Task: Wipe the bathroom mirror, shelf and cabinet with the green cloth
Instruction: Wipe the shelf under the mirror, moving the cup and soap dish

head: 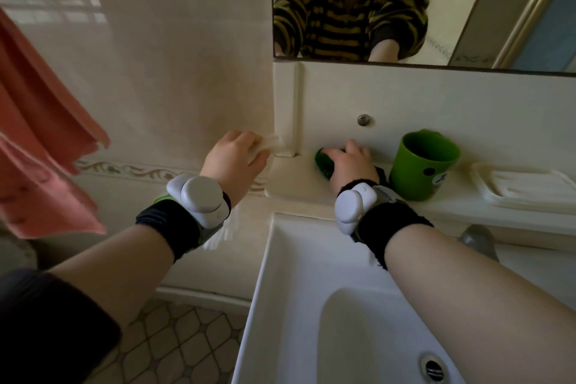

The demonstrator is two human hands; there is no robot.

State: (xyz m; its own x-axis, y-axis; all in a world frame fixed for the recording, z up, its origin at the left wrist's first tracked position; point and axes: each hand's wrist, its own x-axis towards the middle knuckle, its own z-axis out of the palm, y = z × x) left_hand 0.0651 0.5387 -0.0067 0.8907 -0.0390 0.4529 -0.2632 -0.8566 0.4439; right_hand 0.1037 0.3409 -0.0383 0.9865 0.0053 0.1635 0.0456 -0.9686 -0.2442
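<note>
Sink (296,290) lies closest, with the shelf (293,181) behind it under the mirror (467,9); a green cup (424,165) stands just right of the right hand (349,165), a soap dish (526,190) sits further right, and an orange towel (40,134) hangs at the far left. That hand's fingers curl over the cloth (324,165), holding it down on the shelf's left end. At the wall just off the shelf, the left hand (233,159) clasps a pale thing (265,146) too blurred to identify.
</note>
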